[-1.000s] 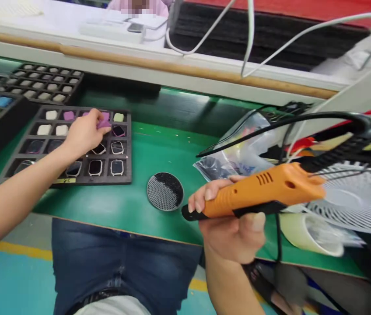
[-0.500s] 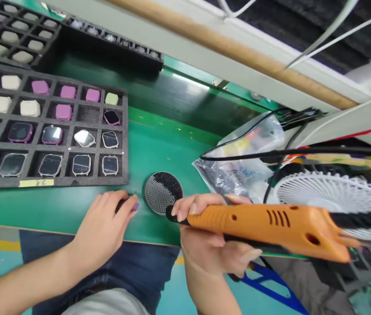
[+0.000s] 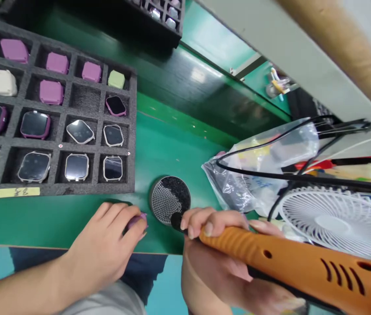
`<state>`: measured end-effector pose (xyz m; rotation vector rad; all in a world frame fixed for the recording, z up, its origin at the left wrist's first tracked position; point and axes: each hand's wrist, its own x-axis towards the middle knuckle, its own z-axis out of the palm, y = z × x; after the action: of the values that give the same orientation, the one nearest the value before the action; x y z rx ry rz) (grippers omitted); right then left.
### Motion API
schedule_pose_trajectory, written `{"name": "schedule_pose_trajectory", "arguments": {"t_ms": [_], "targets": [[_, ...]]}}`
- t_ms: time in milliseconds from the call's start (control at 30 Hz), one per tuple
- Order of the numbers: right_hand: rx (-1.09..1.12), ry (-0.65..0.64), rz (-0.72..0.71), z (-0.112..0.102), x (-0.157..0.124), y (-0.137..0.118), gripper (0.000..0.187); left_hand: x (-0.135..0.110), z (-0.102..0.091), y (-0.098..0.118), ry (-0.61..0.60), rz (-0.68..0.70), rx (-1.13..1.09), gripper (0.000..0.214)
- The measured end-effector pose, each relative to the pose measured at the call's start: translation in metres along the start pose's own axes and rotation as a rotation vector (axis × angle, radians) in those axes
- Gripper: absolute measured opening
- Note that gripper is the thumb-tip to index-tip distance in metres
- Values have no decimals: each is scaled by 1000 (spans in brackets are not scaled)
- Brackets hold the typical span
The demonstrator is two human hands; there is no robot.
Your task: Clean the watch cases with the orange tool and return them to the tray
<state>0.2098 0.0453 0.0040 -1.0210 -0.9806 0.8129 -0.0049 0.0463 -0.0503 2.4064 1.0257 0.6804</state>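
My left hand (image 3: 106, 240) is closed around a small purple watch case (image 3: 137, 220) near the table's front edge; most of the case is hidden under the fingers. In my right hand (image 3: 216, 258) lies an orange electric screwdriver (image 3: 290, 262), its fingers wrapped round the front of the grip. The black nose of the tool points left, at the lower right rim of a round dish (image 3: 163, 202). That dish has a surface of small holes, with tiny black screws heaped at its upper right. Whether the tip touches a screw cannot be made out.
A black foam tray (image 3: 131, 183) at the left holds several watch cases in purple, white, green and silver. Another tray (image 3: 179, 37) stands behind it. Right of the dish lie a clear plastic bag (image 3: 254, 192), a black cable (image 3: 303, 177) and a white fan (image 3: 336, 223).
The camera view has shifted and turned, so the tray appears larger and further left. Both hands keep their holds, and the screwdriver's nose stays at the dish's lower right rim.
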Motion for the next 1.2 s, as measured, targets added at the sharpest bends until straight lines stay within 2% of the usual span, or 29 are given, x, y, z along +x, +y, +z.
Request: {"name": "schedule_pose_trajectory", "arguments": {"t_ms": [167, 400, 700, 867, 967, 1133, 1200], "targets": [[-15, -56, -27, -4, 2, 2, 47, 1, -1, 1, 1, 6, 3, 21], [-36, -17, -26, -2, -6, 2, 49, 1, 3, 0, 16, 72, 35, 25], [-16, -121, -67, -12, 2, 5, 49, -1, 3, 0, -3, 82, 34, 29], [-39, 2, -29, 4, -6, -11, 49, 0, 9, 5, 3, 68, 36, 27], [-62, 42, -93, 13, -11, -20, 53, 2, 13, 10, -10, 94, -9, 25], [-59, -77, -61, 21, -14, -16, 27, 6, 14, 12, 1, 80, -32, 18], [-35, -68, -69, 19, -17, -10, 25, 6, 13, 11, 7, 86, -31, 16]]}}
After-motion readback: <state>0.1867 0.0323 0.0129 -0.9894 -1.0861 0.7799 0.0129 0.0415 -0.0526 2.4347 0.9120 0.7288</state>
